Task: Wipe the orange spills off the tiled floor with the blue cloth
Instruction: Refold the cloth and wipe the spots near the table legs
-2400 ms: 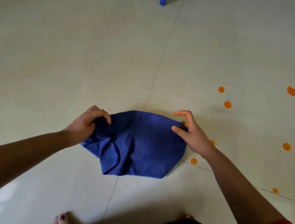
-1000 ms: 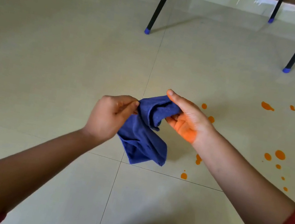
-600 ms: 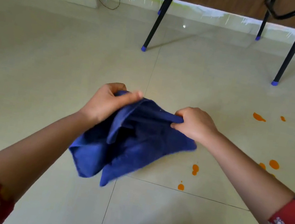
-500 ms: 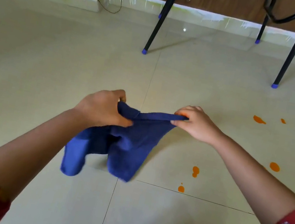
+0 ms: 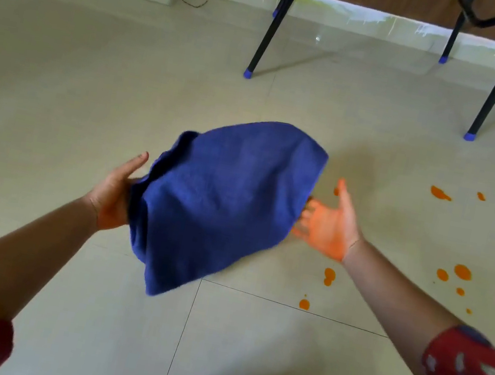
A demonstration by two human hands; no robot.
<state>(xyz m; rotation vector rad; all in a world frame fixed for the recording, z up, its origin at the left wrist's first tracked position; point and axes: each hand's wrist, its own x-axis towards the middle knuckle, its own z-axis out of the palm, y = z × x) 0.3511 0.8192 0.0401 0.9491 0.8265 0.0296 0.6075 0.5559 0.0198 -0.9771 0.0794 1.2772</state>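
1. At the left, the left hand (image 5: pixel 114 193) is turned palm up beneath the near-left edge of the blue cloth (image 5: pixel 223 203). Its thumb is straight and off the fabric. The fingers are hidden under the cloth, so whether they hold it cannot be told.
2. In the middle, the cloth is off the tiled floor (image 5: pixel 58 88), draped between the two hands, with one corner hanging low towards the person.
3. It looks light, soft and floppy, sagging wherever nothing supports it. It would probably handle best bunched or folded into a pad, gripped from above with the palm behind it.
4. The right hand (image 5: pixel 328 226) is spread wide, palm up and stained orange, and holds nothing. Its fingertips are at the cloth's right edge.
5. To the right, the orange spills (image 5: pixel 462 271) are still scattered on the tiles. The nearest drops lie just below the right wrist.
6. The wet drops could smear, so fresh cloth should face down.
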